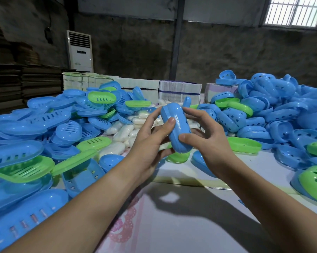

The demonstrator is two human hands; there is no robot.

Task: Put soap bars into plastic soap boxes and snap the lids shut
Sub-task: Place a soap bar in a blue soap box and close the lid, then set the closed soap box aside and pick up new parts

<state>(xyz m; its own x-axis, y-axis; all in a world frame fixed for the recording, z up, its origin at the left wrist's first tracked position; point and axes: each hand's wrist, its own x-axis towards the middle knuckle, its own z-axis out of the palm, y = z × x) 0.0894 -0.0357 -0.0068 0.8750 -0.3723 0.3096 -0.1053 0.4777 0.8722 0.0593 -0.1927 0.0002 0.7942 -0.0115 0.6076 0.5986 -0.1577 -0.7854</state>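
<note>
Both hands are holding one blue oval plastic soap box (pixel 176 127) in the air above the table, tilted on end. The left hand (pixel 150 141) is gripping it from the left, thumb pressing on the near face and fingers wrapping behind; the right hand (pixel 206 136) is pinching it from the right, thumb low on the shell, fingers curling loosely around the far side. The two halves are looking closed together along the seam, though whether the catch is fully snapping home cannot be told, nor whether a bar is sitting inside.

Just beyond the hands, a heap of white wrapped soap bars (pixel 121 132) is lying in the middle of the pale patterned table cover (pixel 181 225). To the left, a big pile of blue and green slotted lids (pixel 66 121) is waiting; to the right, a pile of blue perforated box bases (pixel 274 110) is spreading toward the edge. Judging by these stocks, most of the work is remaining: this box is nearly finishing, and many bars and shells are lying unpaired
</note>
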